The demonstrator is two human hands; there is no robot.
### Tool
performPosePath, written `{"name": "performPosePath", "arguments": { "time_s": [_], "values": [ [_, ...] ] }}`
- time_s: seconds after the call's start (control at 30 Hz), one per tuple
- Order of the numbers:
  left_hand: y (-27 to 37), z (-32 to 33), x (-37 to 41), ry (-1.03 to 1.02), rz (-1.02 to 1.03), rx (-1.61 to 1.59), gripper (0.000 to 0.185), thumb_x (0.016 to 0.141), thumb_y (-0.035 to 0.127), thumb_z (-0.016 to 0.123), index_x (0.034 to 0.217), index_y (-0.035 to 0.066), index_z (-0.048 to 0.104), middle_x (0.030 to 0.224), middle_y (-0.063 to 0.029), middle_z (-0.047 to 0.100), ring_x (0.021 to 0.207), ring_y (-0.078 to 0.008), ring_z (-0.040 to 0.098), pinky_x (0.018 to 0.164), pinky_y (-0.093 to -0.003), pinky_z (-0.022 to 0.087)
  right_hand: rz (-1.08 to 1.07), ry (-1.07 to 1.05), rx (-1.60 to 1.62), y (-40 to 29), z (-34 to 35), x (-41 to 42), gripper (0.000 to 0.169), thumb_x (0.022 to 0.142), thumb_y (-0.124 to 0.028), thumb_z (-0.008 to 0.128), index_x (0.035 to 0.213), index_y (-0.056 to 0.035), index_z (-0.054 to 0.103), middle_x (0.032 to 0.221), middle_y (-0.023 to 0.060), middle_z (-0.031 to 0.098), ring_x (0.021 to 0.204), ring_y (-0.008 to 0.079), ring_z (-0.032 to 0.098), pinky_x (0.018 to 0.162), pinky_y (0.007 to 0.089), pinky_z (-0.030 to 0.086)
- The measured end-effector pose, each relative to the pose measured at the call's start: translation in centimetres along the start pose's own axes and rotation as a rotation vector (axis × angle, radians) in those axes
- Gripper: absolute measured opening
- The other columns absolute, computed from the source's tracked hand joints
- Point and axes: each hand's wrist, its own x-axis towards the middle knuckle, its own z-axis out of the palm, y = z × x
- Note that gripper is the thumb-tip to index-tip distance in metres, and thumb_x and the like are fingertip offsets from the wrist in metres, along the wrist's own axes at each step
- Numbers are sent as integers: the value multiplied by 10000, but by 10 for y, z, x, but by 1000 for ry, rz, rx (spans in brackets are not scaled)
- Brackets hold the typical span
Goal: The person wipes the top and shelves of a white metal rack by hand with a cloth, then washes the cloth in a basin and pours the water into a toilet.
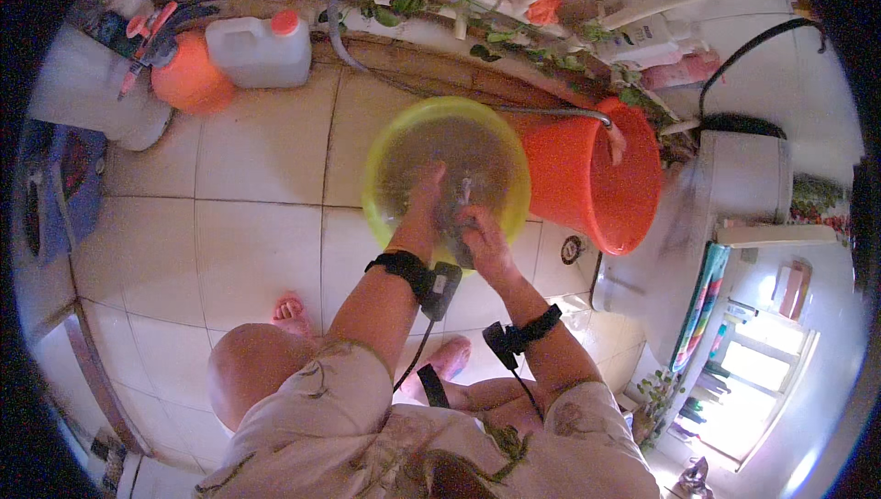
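Observation:
A yellow-green plastic basin (372, 176) of murky grey-brown water stands on the tiled floor before me. My left hand (428, 186) reaches into it, partly under the water, beside a dark wet item (451, 227). Blur and murky water leave its kind unclear; it may be cloth. Fingers of my right hand (487, 241) curl over the item's right side, near the basin's front rim. Whether my left fingers also grip it is hidden. Black straps with small devices and cables sit around both forearms.
An orange-red bucket (561, 176) lies on its side, right of the basin, a metal hose (550, 111) reaching its mouth. Back left are a white jug (261, 52) with a red cap and an orange pump sprayer (189, 72). A floor drain (571, 250) lies before the bucket.

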Motion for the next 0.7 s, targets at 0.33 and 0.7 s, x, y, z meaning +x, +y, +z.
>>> {"name": "performPosePath", "arguments": {
  "time_s": [0.33,0.7],
  "values": [
    [-69,-25,62,123,263,793,311,776,312,461,925,44,512,868,-104,550,783,-234,523,710,-364,426,186,39,-767,-19,4,31,225,795,-273,429,898,-94,518,746,145,584,594,353,561,514,419,455],
    [35,43,8,273,182,7,413,819,303,411,1143,49,375,1089,-109,450,987,-238,432,834,-366,349,611,102,1074,157,-45,26,445,842,-367,402,1144,-41,393,1063,100,500,953,243,498,849,377,392]
  ]
}}
